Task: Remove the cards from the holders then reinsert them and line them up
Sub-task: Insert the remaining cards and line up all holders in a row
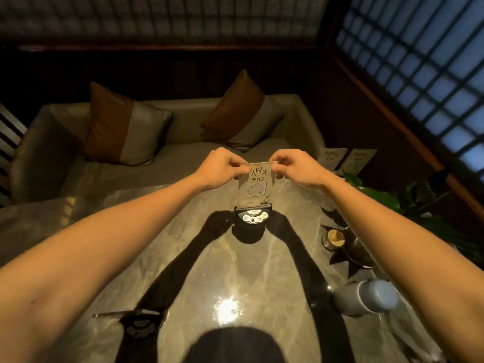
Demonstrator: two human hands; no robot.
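Note:
A pale card (257,186) printed with "卡03" and a QR code stands upright in a black holder (253,217) at the middle of the marble table (199,258). My left hand (222,166) pinches the card's top left corner. My right hand (296,167) pinches its top right corner. The card's lower edge sits in the holder's slot. Two more card stands (347,158) are at the table's far right edge. A flat dark object (136,314), perhaps another holder, lies at the near left.
A grey-blue bottle (366,297) lies on the near right of the table. A small glass (334,238) and a leafy plant (419,205) are at the right edge. A sofa (47,142) with two cushions is beyond the table.

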